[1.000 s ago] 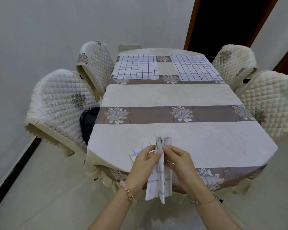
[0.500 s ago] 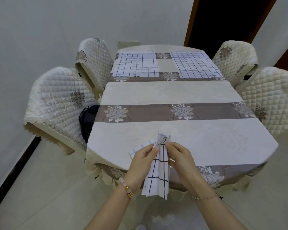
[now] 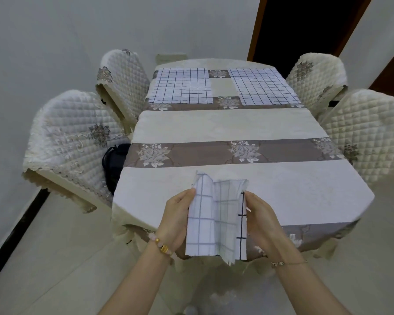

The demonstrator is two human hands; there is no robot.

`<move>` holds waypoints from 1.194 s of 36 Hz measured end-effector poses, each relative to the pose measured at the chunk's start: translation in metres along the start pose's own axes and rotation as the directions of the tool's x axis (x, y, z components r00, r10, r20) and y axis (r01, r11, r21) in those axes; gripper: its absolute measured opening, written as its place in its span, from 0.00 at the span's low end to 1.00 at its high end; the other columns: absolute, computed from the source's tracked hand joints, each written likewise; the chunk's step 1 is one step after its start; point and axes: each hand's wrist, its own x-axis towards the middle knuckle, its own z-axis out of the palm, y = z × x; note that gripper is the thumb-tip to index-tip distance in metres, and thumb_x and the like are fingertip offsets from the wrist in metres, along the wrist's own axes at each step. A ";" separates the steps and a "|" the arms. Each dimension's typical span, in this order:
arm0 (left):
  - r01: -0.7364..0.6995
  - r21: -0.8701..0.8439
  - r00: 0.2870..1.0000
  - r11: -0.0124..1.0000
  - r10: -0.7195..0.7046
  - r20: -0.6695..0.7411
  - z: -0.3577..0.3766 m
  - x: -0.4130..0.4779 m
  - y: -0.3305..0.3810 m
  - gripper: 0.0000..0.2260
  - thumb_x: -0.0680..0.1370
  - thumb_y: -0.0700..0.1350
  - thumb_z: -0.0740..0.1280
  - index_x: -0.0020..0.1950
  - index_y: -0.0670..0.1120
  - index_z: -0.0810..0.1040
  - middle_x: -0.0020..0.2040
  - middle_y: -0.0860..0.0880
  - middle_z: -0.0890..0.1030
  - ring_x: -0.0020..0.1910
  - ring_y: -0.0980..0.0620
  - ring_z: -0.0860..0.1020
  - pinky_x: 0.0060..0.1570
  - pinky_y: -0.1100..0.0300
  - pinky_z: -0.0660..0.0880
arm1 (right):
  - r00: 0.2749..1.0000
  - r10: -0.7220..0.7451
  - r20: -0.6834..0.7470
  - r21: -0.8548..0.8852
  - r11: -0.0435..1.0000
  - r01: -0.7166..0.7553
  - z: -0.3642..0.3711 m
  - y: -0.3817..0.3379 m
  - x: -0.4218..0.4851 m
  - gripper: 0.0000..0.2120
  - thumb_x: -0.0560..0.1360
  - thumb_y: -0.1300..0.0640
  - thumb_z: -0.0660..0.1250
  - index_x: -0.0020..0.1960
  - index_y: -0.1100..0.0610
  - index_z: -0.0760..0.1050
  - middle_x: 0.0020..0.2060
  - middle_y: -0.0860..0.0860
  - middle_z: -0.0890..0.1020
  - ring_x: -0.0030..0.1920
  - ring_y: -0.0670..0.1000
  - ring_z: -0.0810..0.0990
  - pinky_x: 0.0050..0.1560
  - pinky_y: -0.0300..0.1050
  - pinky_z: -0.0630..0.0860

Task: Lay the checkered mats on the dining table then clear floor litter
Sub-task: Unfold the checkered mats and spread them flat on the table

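Partly folded checkered mat point(image 3: 214, 226) is held up over the table's point(image 3: 237, 126) near edge. Left hand point(image 3: 176, 220) grip pinches its left side, right hand point(image 3: 263, 221) grip pinches its right. Far-left mat point(image 3: 181, 86) and far-right mat point(image 3: 265, 86) lie flat at the far end.

Cream quilted chairs point(image 3: 77, 133) stood at nine, eleven, one and three o'clock, with a black fabric bag point(image 3: 114, 164) on the nine o'clock seat. A dark wood-framed doorway point(image 3: 305, 26) stood at one.

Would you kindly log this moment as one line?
left hand, right hand: grip part-folded checkered mat | far-left mat, far-right mat: laid flat on table
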 end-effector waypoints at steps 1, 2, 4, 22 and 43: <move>-0.001 -0.010 1.000 1.000 0.001 -0.021 -0.002 0.002 0.001 0.14 0.80 0.44 0.61 0.54 0.35 0.79 0.55 0.34 0.80 0.51 0.38 0.79 0.59 0.39 0.74 | 1.000 0.014 -0.012 0.031 0.999 -0.014 -0.003 0.000 0.002 0.13 0.79 0.55 0.60 0.53 0.61 0.80 0.46 0.54 0.82 0.50 0.55 0.79 0.50 0.52 0.77; -0.004 -0.023 0.999 1.000 0.003 -0.043 -0.004 0.005 0.002 0.14 0.80 0.44 0.61 0.55 0.34 0.79 0.56 0.33 0.80 0.52 0.38 0.79 0.59 0.38 0.73 | 0.999 0.033 -0.025 0.070 0.997 -0.032 -0.007 0.000 0.003 0.13 0.79 0.54 0.59 0.52 0.60 0.80 0.46 0.54 0.82 0.49 0.55 0.80 0.49 0.52 0.78; -0.012 -0.040 0.996 0.999 0.008 -0.091 -0.009 0.011 0.006 0.14 0.80 0.43 0.61 0.56 0.33 0.77 0.55 0.34 0.80 0.51 0.39 0.78 0.56 0.41 0.74 | 0.994 0.104 -0.029 0.182 0.978 -0.097 -0.015 -0.003 0.006 0.15 0.80 0.51 0.56 0.52 0.58 0.78 0.45 0.53 0.81 0.46 0.54 0.79 0.43 0.51 0.77; 0.069 -0.013 0.990 0.998 -0.070 -0.123 -0.036 0.041 -0.002 0.10 0.80 0.44 0.60 0.49 0.40 0.78 0.43 0.43 0.81 0.39 0.48 0.79 0.33 0.59 0.79 | 0.986 0.130 -0.107 -0.363 0.918 -0.161 -0.021 0.059 0.023 0.14 0.75 0.58 0.67 0.60 0.57 0.75 0.52 0.59 0.81 0.45 0.51 0.81 0.48 0.43 0.80; 0.020 0.091 0.977 0.996 -0.039 0.211 0.009 0.015 -0.010 0.08 0.77 0.40 0.64 0.54 0.43 0.81 0.53 0.45 0.83 0.51 0.48 0.82 0.47 0.59 0.81 | 0.977 -0.212 -0.031 -0.276 0.941 0.196 0.024 0.012 0.002 0.10 0.74 0.61 0.69 0.52 0.49 0.74 0.47 0.49 0.79 0.48 0.50 0.81 0.39 0.34 0.80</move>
